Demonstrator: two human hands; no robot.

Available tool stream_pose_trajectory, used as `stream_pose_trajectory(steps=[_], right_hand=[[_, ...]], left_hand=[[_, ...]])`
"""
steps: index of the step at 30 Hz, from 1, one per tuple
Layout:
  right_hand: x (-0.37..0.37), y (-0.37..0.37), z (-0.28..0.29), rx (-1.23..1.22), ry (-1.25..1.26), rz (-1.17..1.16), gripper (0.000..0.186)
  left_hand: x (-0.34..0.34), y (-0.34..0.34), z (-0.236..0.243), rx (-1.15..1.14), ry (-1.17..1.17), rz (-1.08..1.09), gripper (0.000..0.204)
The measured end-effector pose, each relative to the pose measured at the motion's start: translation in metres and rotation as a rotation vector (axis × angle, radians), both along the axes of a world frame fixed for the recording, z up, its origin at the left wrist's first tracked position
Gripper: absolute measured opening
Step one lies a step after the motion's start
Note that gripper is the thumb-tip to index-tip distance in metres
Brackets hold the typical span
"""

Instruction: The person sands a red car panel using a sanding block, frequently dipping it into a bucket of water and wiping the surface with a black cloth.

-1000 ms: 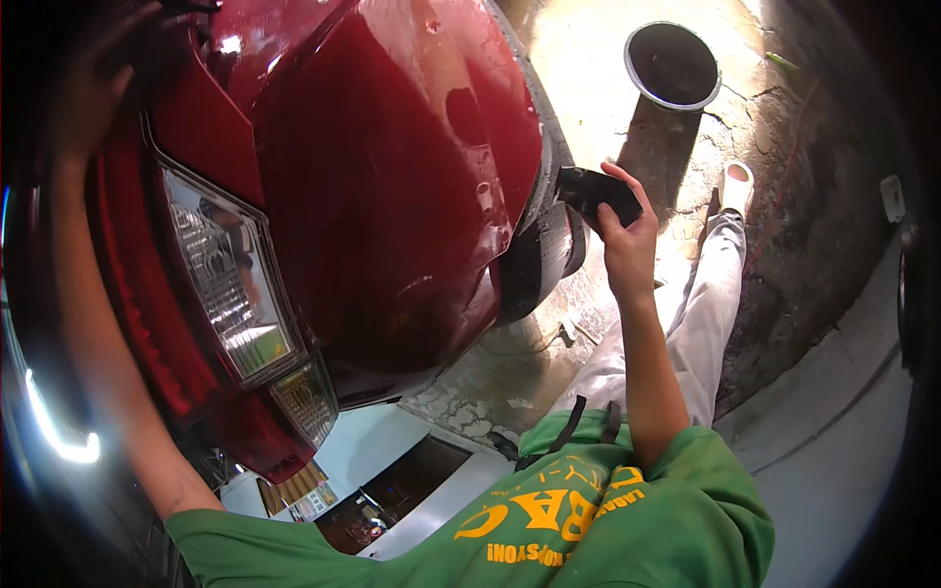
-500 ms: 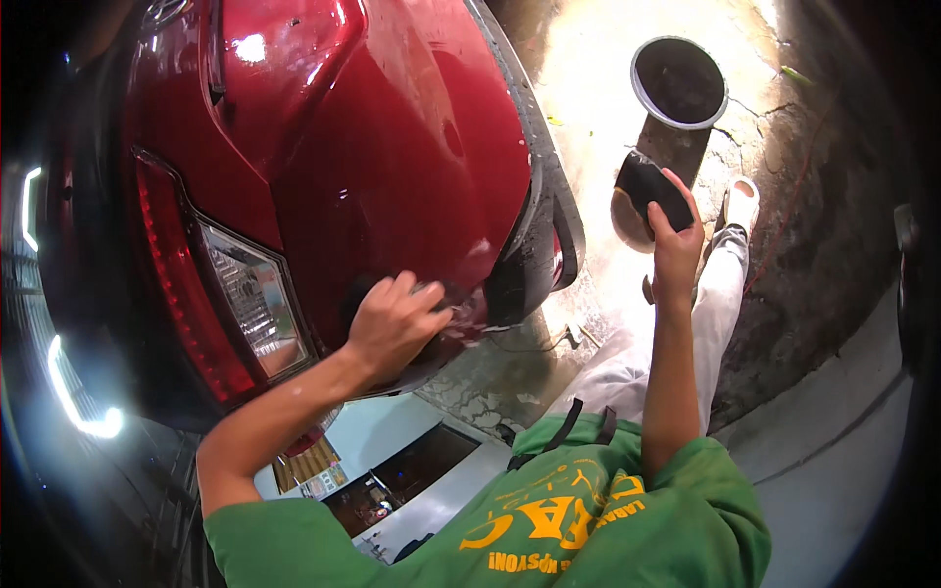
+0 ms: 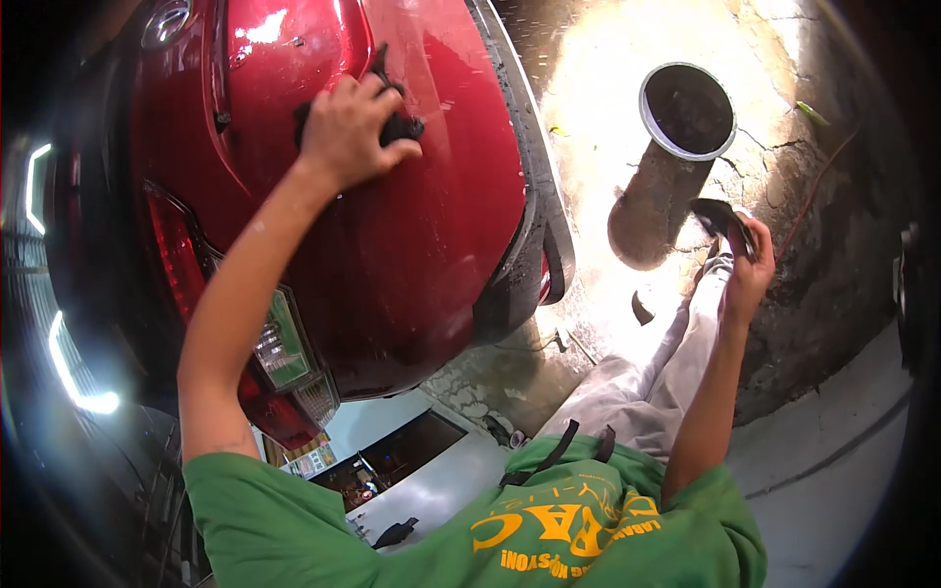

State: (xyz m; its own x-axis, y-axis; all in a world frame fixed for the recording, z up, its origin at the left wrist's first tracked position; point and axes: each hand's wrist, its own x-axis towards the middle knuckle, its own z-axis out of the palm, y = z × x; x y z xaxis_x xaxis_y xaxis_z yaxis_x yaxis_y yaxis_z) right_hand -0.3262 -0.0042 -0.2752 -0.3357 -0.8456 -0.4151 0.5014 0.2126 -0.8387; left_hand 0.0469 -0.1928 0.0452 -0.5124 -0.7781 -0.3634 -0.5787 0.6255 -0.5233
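Note:
My left hand [image 3: 348,137] presses on the glossy red body panel of a car [image 3: 421,225], above the tail light [image 3: 279,333]. Under its fingers is a bunched black cloth [image 3: 403,127], with ends sticking out on both sides. Wet spots glisten on the paint around it. Held out over the floor to the right, my right hand [image 3: 749,274] grips a thin, curved black piece [image 3: 718,214], seen almost edge-on; its exact kind I cannot make out. It hangs apart from the car, a little below the bucket in view.
A round bucket [image 3: 643,108] with a pale rim and dark inside stands on the cracked concrete floor [image 3: 588,196]. The car's dark bumper edge [image 3: 529,265] curves between me and the floor. A pale wall [image 3: 823,490] rises at lower right.
My left hand has moved up the red panel with the black cloth, from beside the tail light's lower end. My right hand has shifted right and slightly down, tilting the black piece edge-on.

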Motion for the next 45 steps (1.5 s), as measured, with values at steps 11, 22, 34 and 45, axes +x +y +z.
stream_pose_trajectory(steps=[11,22,34,45], right_hand=[[0.040,-0.032,0.091,-0.017,-0.202,-0.028,0.029],[0.103,0.040,0.150,-0.233,0.058,0.816,0.052],[0.128,0.038,0.171,-0.350,-0.294,0.476,0.026],[0.160,0.033,0.125,-0.138,-0.190,0.544,0.040]], left_hand=[[-0.006,0.150,-0.145,0.515,0.073,0.381,0.041],[-0.079,0.188,-0.066,0.559,0.733,0.645,0.062],[-0.049,0.236,0.039,0.081,0.891,0.626,0.035],[0.003,0.226,0.060,-0.058,0.113,0.184,0.035]])
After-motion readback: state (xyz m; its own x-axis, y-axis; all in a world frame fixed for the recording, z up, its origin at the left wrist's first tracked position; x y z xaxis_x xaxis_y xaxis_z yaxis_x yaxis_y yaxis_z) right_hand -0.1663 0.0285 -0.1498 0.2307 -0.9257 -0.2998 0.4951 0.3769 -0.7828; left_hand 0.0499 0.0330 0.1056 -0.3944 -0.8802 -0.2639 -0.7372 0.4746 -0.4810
